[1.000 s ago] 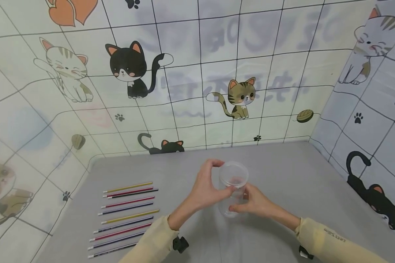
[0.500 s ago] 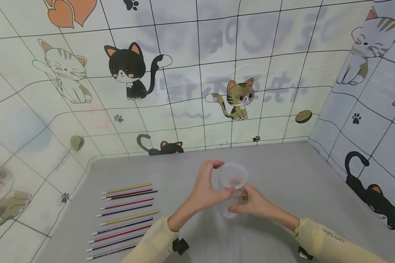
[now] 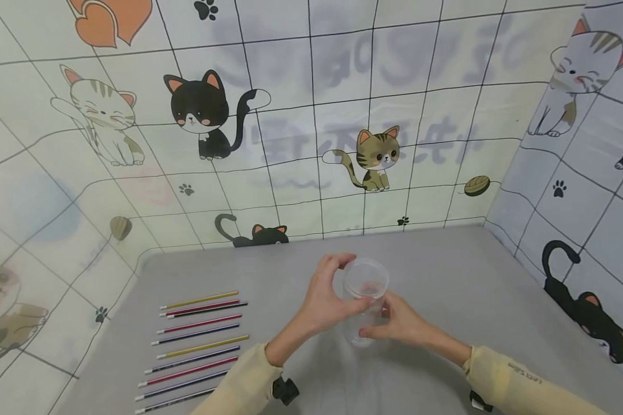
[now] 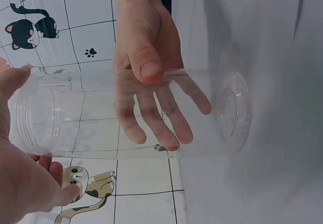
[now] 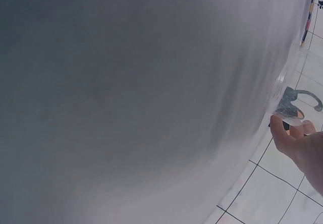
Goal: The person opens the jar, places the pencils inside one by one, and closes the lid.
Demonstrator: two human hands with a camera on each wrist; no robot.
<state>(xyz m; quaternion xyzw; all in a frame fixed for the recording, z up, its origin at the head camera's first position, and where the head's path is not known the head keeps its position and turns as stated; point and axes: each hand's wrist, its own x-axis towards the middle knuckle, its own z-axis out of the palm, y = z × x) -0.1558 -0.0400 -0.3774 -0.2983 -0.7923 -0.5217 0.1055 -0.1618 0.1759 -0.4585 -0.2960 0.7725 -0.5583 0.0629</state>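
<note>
A clear plastic jar (image 3: 366,280) stands upright over the grey table in the head view, its round mouth at the top. My left hand (image 3: 322,297) grips it near the rim, thumb in front and fingers behind. Lower down, my right hand (image 3: 402,320) holds the jar's side. Seen sideways in the left wrist view, the jar (image 4: 91,115) has a ridged neck and a round base. Through its wall show the right hand's spread fingers (image 4: 146,108). Mostly grey surface fills the right wrist view; whether the jar's base touches the table I cannot tell.
Several pencils (image 3: 199,324) lie in a rough row left of the hands, their white ends pointing left. Grey cloth covers the table (image 3: 446,259). Sheets with printed cats (image 3: 202,112) and grid lines stand behind and at both sides.
The head view shifts slightly, so the surroundings sit a little lower. Both hands keep their grip on the jar.
</note>
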